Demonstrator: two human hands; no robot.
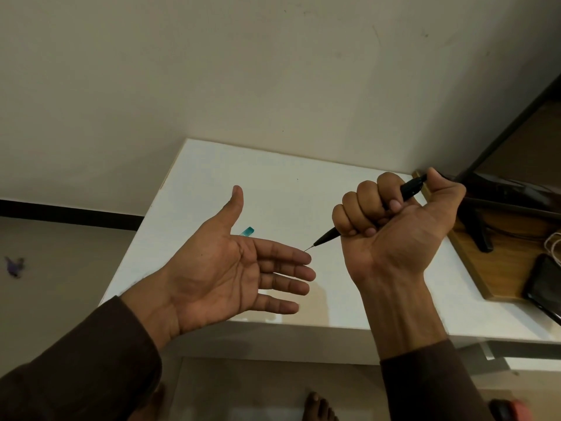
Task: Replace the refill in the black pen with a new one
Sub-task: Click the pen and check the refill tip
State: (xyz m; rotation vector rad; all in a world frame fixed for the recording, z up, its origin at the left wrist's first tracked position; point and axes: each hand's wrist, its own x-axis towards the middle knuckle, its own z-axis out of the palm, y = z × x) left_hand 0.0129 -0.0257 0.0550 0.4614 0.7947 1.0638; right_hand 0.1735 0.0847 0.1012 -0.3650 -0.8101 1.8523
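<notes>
nearest the camera, a bare foot (318, 405) stands on the floor below the table edge, and two dark sleeves lead up to the hands. the left hand (230, 268) is spread flat, palm up, fingers extended and holding nothing, hovering over the near part of the white table (212, 177). the right hand (391, 226) is curled into a fist, all fingers wrapped tight around the black pen (411, 188), thumb on the far end as if on the clicker. the pen is up in the air above the table, not resting on it. its long axis runs diagonally, the rear end up and to the right, the tapered tip (317, 242) down and to the left, with a thin point showing just beside the left forefinger; i cannot tell if they touch. the pen looks fully assembled, so by my reading either the swap has not begun or it is being tested; no loose refill is visible to settle it. farther back, a small teal object (247, 231) lies on the table behind the left hand, and a dark phone (543, 284) sits on a wooden board at the right.
</notes>
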